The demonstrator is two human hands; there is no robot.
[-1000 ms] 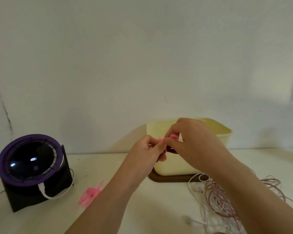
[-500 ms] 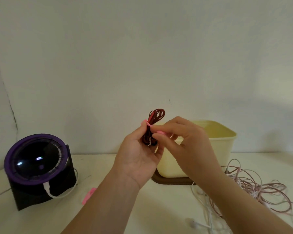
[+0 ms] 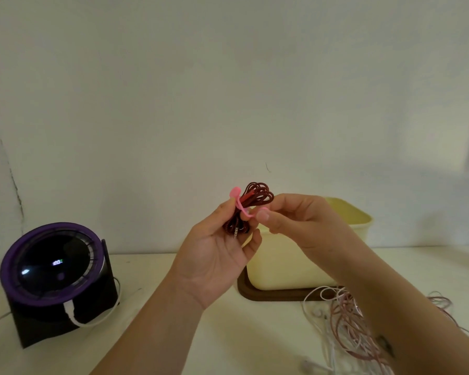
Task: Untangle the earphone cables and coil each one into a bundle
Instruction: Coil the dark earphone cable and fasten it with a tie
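A dark red earphone cable coiled into a small bundle (image 3: 256, 197) is held up in front of the wall. My left hand (image 3: 217, 255) grips the bundle's lower half, palm toward me, with a metal plug showing below. A pink tie (image 3: 238, 204) runs across the bundle's middle. My right hand (image 3: 301, 220) pinches the tie's right end between thumb and fingers. A tangle of white and pinkish cables (image 3: 347, 328) lies on the table at lower right, partly hidden by my right forearm.
A cream plastic tub (image 3: 344, 220) stands on a brown tray (image 3: 268, 295) behind my hands. At the left sits a black device with a purple ring (image 3: 52, 269) and a white cord plugged in. The table is white, a wall close behind.
The hands rose from in front of the tub. The dark red bundle now shows above my left fingers, and the pink tie crosses it with my right hand pulling its end.
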